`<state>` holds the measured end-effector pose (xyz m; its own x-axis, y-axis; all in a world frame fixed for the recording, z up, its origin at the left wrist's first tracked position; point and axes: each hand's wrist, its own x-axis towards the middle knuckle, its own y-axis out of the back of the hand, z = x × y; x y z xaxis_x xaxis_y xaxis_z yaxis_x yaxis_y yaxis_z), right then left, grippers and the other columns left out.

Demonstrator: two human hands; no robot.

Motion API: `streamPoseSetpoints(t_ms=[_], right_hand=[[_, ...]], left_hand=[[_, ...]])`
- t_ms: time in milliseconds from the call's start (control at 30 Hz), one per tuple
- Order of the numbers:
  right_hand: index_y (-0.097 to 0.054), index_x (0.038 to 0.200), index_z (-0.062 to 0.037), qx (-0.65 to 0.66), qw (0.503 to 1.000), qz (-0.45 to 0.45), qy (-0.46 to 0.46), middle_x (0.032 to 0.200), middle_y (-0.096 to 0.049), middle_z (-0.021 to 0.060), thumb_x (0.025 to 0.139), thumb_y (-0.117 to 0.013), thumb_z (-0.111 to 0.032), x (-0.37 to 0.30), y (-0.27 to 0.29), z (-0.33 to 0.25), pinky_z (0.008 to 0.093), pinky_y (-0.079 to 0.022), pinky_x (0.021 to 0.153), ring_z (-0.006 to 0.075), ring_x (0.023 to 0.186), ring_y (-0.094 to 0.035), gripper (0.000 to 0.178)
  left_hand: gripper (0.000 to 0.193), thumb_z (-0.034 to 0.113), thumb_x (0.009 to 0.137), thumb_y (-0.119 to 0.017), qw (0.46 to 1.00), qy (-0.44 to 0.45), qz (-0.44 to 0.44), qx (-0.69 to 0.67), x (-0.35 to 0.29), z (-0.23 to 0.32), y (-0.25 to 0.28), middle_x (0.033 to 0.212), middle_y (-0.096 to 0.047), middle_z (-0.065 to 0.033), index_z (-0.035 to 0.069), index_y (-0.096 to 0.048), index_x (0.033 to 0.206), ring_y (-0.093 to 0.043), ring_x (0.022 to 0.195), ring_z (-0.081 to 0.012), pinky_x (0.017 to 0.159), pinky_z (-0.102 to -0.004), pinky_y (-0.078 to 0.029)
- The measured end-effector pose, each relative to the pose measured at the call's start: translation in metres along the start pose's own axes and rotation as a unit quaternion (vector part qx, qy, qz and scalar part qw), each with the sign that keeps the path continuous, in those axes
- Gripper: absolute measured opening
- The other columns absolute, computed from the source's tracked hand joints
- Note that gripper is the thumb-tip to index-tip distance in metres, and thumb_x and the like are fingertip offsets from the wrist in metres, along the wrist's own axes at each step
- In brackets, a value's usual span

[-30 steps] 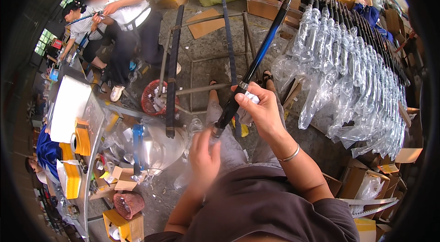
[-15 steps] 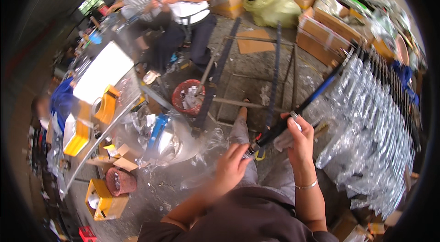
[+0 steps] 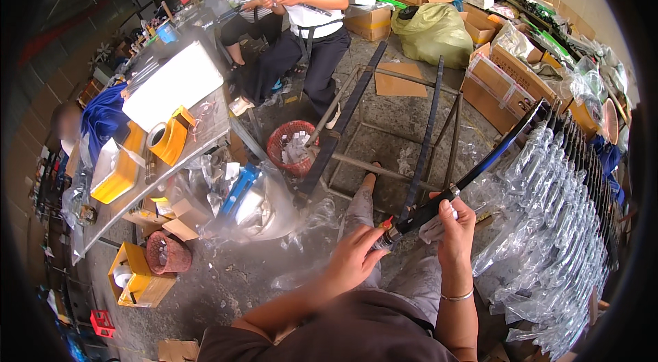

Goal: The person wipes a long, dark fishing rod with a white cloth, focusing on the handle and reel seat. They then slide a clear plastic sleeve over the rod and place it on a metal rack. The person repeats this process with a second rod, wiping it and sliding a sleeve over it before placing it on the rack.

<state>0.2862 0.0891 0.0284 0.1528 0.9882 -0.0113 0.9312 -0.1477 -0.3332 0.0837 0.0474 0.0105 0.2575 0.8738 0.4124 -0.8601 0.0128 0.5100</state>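
Note:
A black and blue fishing rod (image 3: 482, 164) slants up and to the right across my lap. My left hand (image 3: 353, 256) has its fingers closed round the lower end, where a small red part shows beside the fingertips. Farther up, my right hand (image 3: 454, 225) is closed on the rod, with a pale crumpled cloth (image 3: 430, 230) under its fingers. The rod's far end reaches a row of dark rods in clear plastic sleeves (image 3: 548, 211) on the right.
A metal frame with dark padded bars (image 3: 423, 136) stands ahead, beside a red basket (image 3: 286, 156). On the left is a table (image 3: 195, 146) with yellow boxes. Two people work at the back. Cartons (image 3: 500, 84) and a yellow-green sack (image 3: 432, 33) lie far right.
The head view has shifted, so the surroundings sit differently in it. Both hands still grip the rod, and a red part now shows by my left fingers.

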Motion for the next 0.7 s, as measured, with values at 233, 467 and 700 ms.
streamPoseSetpoints(t_ms=[233,467,700], right_hand=[[-0.067,0.087,0.0043,-0.029,1.0,0.012,0.003,0.092,-0.057,0.0028,0.09,-0.066,-0.021,0.002,-0.001,-0.002,0.0235,-0.036,0.068,0.0076,0.078,-0.047,0.026],[-0.067,0.082,0.0035,-0.051,0.999,0.018,0.006,0.09,-0.058,0.0039,0.09,-0.066,-0.02,0.005,0.004,0.002,0.0234,-0.036,0.069,0.0079,0.078,-0.046,0.025],[-0.067,0.097,0.004,0.024,0.999,-0.037,-0.016,0.087,-0.062,0.0028,0.083,-0.074,-0.034,0.004,0.006,-0.004,0.0236,-0.043,0.07,0.0086,0.075,-0.055,0.041]], left_hand=[[0.038,0.003,0.081,-0.068,0.999,0.024,-0.03,-0.028,-0.002,-0.002,0.006,0.099,-0.057,-0.0161,-0.002,-0.055,0.116,-0.059,0.081,-0.0306,0.067,-0.0339,-0.048],[0.038,0.007,0.082,-0.068,0.999,0.016,-0.026,-0.034,0.001,-0.001,0.005,0.093,-0.055,-0.0168,-0.003,-0.055,0.116,-0.057,0.08,-0.0351,0.067,-0.0392,-0.046],[0.031,0.007,0.085,-0.066,0.986,0.042,-0.067,-0.147,0.0,-0.008,0.008,0.087,-0.052,-0.0118,-0.006,-0.055,0.111,-0.051,0.071,-0.0213,0.063,-0.0315,-0.043]])
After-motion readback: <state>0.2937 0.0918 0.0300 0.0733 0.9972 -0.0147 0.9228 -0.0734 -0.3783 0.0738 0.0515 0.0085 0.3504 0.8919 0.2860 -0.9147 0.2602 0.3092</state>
